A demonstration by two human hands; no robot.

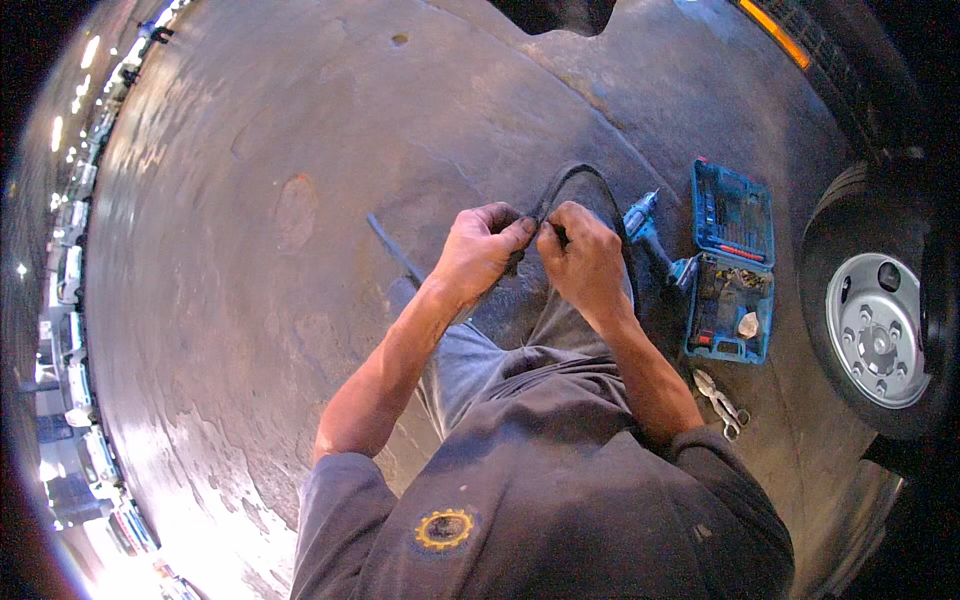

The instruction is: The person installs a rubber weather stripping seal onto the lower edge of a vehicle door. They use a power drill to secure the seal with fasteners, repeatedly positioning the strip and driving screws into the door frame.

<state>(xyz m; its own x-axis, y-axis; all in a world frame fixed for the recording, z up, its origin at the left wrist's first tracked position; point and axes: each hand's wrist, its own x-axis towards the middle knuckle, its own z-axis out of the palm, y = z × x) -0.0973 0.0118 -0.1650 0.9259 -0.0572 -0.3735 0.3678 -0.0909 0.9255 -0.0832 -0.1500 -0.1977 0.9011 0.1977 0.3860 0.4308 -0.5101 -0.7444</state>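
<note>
A thin black flexible strip point(580, 170), like a cable or rubber cord, loops up and over between my hands and runs down past my right hand. Thumb and fingers of my left hand point(478, 250) pinch it near one part. Close beside, almost touching, my right hand point(583, 258) has its fingers curled in a pinch on the same strip. The exact spot between the fingertips is too small and dark to make out. Just right of my right hand, a blue cordless drill point(650, 235) lies on the floor.
An open blue tool case point(730, 352) with bits and small parts lies to the right. Below it are metal snips point(720, 405). A vehicle wheel point(875, 330) stands at the far right. A thin bluish rod point(390, 243) lies left of my left hand.
</note>
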